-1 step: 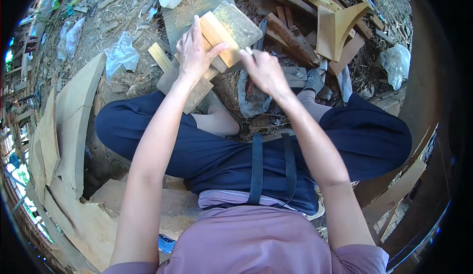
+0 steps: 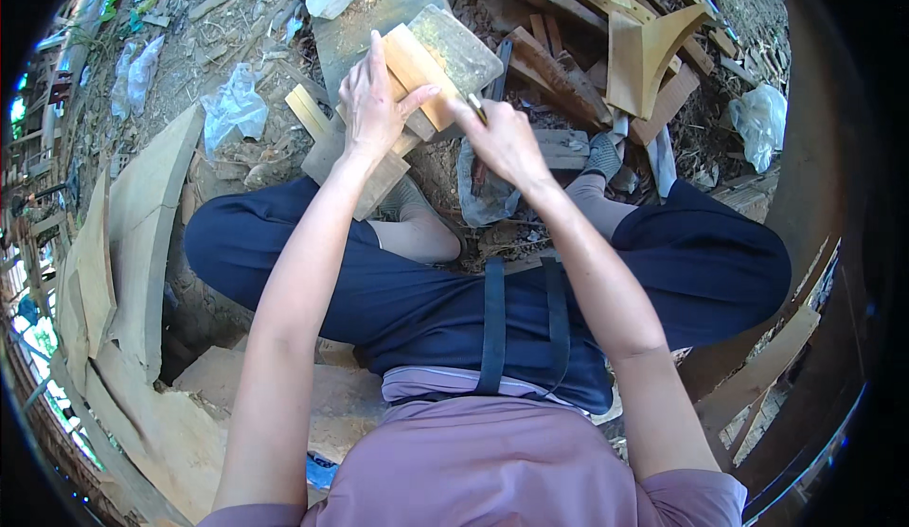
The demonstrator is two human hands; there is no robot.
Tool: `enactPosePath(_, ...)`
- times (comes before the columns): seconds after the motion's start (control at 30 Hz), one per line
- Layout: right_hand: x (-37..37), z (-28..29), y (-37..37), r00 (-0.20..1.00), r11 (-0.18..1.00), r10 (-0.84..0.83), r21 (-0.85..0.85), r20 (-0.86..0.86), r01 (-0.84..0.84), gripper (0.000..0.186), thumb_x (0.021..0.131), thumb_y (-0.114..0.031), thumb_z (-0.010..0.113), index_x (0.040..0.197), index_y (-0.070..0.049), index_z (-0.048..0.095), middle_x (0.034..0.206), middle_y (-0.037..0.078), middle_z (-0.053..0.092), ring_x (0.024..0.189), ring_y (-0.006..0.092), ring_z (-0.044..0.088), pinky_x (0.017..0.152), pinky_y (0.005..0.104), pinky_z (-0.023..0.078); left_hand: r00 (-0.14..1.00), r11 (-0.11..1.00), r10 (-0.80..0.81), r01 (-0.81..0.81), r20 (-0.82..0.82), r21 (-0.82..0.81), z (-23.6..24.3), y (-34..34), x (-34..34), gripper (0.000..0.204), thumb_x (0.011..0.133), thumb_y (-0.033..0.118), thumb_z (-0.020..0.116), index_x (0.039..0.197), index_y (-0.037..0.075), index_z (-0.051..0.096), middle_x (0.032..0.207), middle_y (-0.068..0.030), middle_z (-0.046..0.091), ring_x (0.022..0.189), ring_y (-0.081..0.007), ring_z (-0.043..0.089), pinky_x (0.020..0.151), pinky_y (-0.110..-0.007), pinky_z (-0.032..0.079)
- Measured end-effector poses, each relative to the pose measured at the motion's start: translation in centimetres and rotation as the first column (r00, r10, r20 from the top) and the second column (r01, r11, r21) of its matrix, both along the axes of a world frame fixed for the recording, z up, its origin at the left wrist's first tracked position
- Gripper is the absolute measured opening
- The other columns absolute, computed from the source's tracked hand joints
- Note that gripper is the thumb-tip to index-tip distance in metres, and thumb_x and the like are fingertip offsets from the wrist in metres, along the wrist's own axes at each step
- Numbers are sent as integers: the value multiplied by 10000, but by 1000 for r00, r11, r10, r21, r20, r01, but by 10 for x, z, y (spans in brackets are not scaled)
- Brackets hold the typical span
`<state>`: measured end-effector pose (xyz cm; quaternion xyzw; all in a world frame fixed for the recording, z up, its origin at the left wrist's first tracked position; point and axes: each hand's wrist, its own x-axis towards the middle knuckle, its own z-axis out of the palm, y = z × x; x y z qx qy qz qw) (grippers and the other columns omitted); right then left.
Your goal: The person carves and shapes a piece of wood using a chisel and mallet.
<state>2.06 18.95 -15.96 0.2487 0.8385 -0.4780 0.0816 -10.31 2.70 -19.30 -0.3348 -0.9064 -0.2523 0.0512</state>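
My left hand steadies a light wooden block, its fingers stretched along the left side and its thumb across the top. The block lies aslant on a grey, dust-covered board. At the block's near right end, my right hand is closed around a slim dark tool with a light-coloured end. Most of this tool is hidden in the fist, so its kind cannot be made out. Under and beside my left wrist are more wood pieces, and a pale strip lies left of the wrist.
A heap of wood offcuts and a curved wooden piece lie at the far right. Clear plastic bags are scattered on the dirt. Large curved boards stand at my left. A plastic bag sits between my feet.
My right hand has shifted slightly left and down along the block's end, with the tool turned a little in it. My left hand and the block stay nearly in place.
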Motion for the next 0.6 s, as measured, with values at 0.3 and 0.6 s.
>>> enactPosePath(0.3, 17, -18, 40, 705, 420, -708, -776, 44, 470, 201, 932, -254, 692, 919, -66, 620, 724, -12, 564, 502, 14, 413, 405, 176, 290, 987, 995, -84, 90, -135, 40, 4, -7, 3, 650, 893, 325, 668, 1410, 5, 438, 1382, -173, 496, 1241, -347, 480, 1083, -452, 329)
enactPosePath(0.6, -9, -109, 137, 837, 785, -537, -303, 104, 541, 364, 898, -332, 655, 983, 22, 661, 817, 85, 666, 596, 163, 590, 516, 307, 460, 968, 998, -59, 62, -243, 3, 32, -1, 20, 291, 726, 106, 770, 989, 137, 647, 957, 4, 648, 935, -206, 608, 860, -362, 413)
